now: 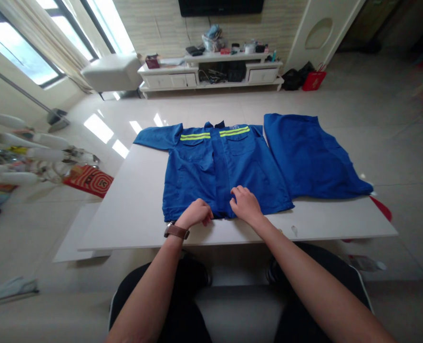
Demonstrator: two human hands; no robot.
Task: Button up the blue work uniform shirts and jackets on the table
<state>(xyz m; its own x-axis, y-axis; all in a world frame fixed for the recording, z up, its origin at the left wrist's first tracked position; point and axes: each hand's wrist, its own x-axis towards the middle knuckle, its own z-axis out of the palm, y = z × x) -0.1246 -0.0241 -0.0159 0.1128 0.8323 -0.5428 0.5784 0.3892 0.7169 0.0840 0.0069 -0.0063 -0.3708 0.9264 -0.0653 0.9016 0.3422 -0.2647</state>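
A blue work jacket (193,166) with yellow-green reflective stripes across the chest lies front up on a white table (125,200), its collar pointing away from me. At the near hem, left of the front placket, my left hand (198,213) has its fingers bent down and bunched on the cloth edge; the fingertips are partly hidden. My right hand (246,202) rests on the jacket's lower front, just right of the placket, fingers curved and thumb apart. To the right, blue work trousers (311,157) lie folded, touching the jacket's side.
A small clear item (294,231) lies near the table's front edge. Left of the table are a red patterned bag (89,181) and a white-armed lamp (43,155). A white TV cabinet (168,81) and a padded bench (111,71) stand beyond. A plastic bottle (366,263) lies below right.
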